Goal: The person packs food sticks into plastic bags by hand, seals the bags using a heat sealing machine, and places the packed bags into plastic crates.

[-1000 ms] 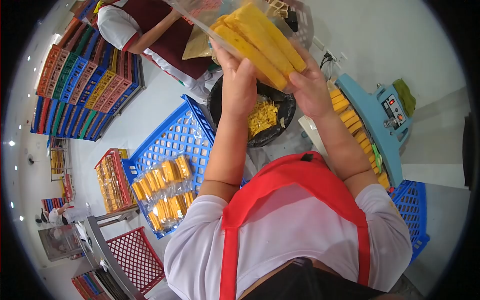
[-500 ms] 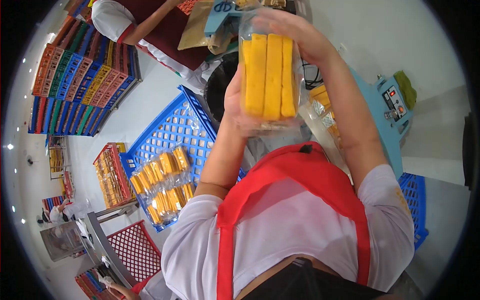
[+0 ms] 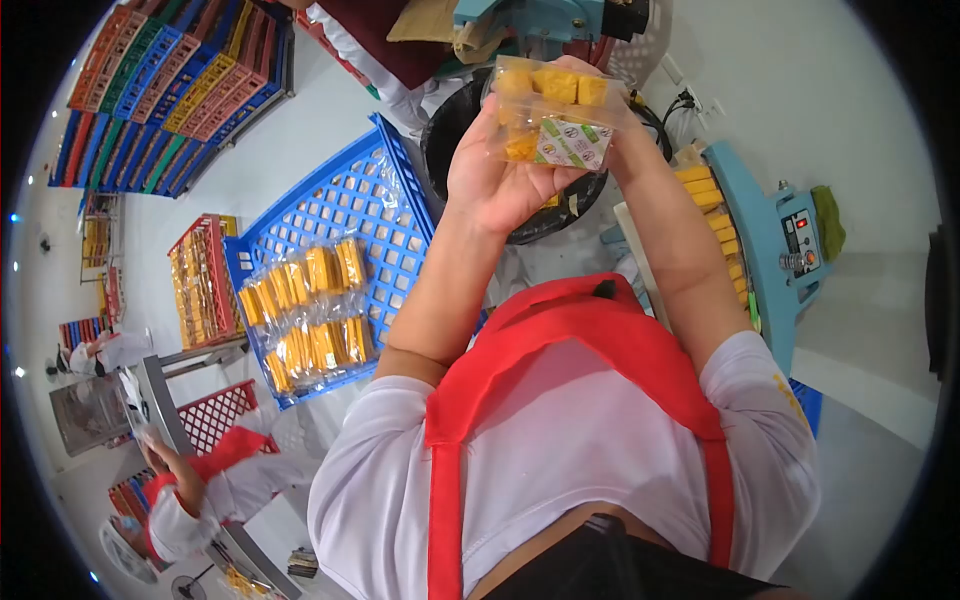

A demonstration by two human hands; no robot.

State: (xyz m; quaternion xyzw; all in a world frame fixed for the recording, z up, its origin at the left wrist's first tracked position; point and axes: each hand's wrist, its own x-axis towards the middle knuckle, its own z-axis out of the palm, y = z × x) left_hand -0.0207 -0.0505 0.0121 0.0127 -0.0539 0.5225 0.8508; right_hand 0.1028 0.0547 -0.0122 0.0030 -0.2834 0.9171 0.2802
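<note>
Taking clock directions from the middle of my view, I hold a clear pack (image 3: 515,80) of thick yellow sticks just past twelve o'clock, its end turned towards me so the blunt ends of the sticks show. A small printed sachet (image 3: 572,145), white with green and pink, lies against them at the pack's five o'clock. My left hand (image 3: 478,185) cups the pack from its seven o'clock side, palm up and fingers bent around the edge. My right hand (image 3: 623,135) closes on it from three o'clock, its fingers mostly hidden behind the plastic (only a few show over the top edge).

Behind the pack, at twelve, stands a black bin (image 3: 437,160), partly covered by my hands. A blue crate (image 3: 385,250) sits at ten o'clock, with two rows of filled packs (image 3: 318,270) lying in it. Just beyond, at nine, is a red crate (image 3: 222,262), also loaded. Towards three o'clock is a pale blue machine (image 3: 765,270) with a control panel, yellow sticks (image 3: 715,212) lined along its near side and a green cloth (image 3: 827,222) hanging from it. At eight, another person (image 3: 205,490) works in a red apron.
</note>
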